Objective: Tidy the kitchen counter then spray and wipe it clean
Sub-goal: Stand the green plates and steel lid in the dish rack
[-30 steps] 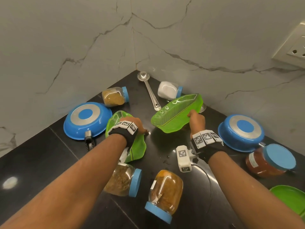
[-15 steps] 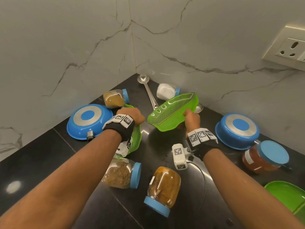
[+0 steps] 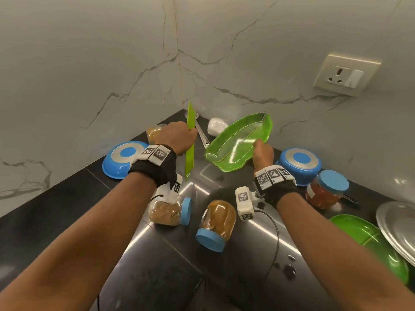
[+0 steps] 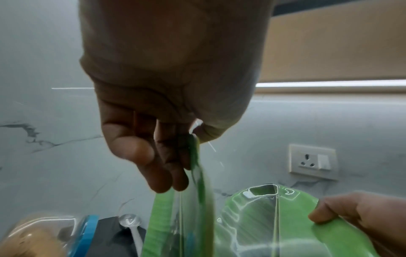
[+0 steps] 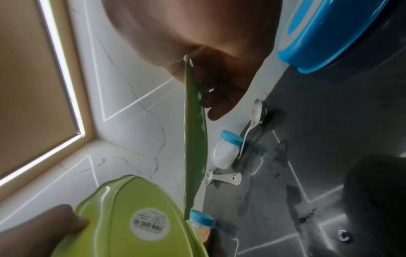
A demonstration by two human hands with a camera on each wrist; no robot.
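Note:
Two green leaf-shaped plates are held above the black counter near the corner. My left hand grips one plate on edge, nearly upright; in the left wrist view its fingers and thumb pinch the rim. My right hand holds the other plate by its near rim, tilted, hollow side up. The right wrist view shows that plate edge-on and the left hand's plate's stickered underside. A gap separates the plates.
Two upturned blue pans flank the hands. Blue-lidded jars lie on their sides, a red-filled one at right. A ladle, another green plate, a steel plate and dark crumbs are there too.
My left hand has lifted its green plate off the counter and turned it up on edge. The right hand's plate has risen a little and shifted to the right.

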